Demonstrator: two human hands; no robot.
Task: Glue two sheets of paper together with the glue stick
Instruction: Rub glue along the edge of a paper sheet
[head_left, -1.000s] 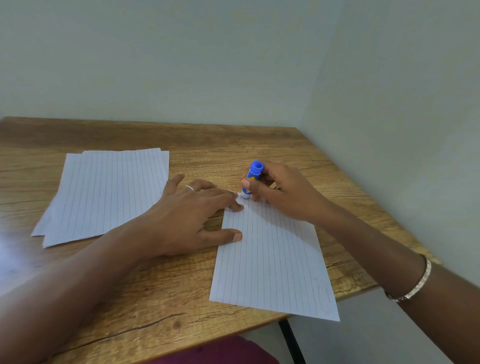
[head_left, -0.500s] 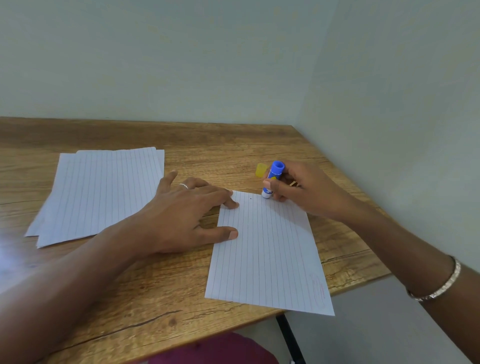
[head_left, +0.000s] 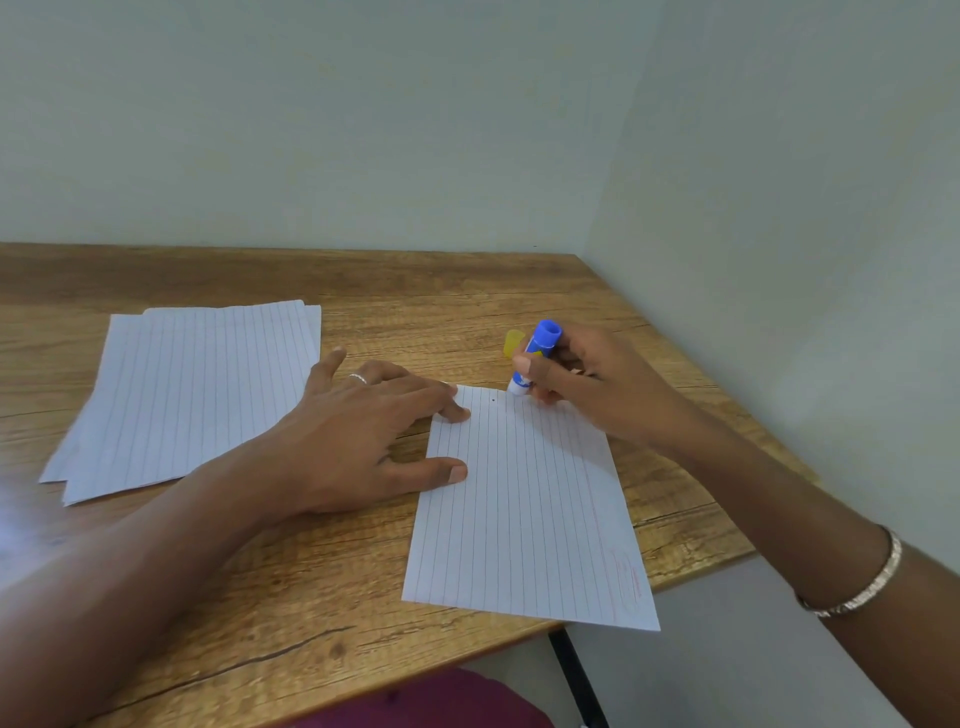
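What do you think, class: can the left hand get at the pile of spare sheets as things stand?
Probably yes. The left hand presses flat on the single sheet, gripping nothing, and the pile lies just beside it on the table with nothing between them.

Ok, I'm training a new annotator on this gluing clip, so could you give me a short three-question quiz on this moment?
1. True or false: the yellow cap is on the glue stick.
2. What is the left hand doing?
A) pressing straight fingers on the left edge of the single sheet
B) holding the cap
C) twisting the glue stick
3. Fill in: the glue stick is gripped by the ___ hand.

Key
1: false. The cap lies on the table just behind the stick.
2: A.
3: right. The right hand holds it at the sheet's far edge.
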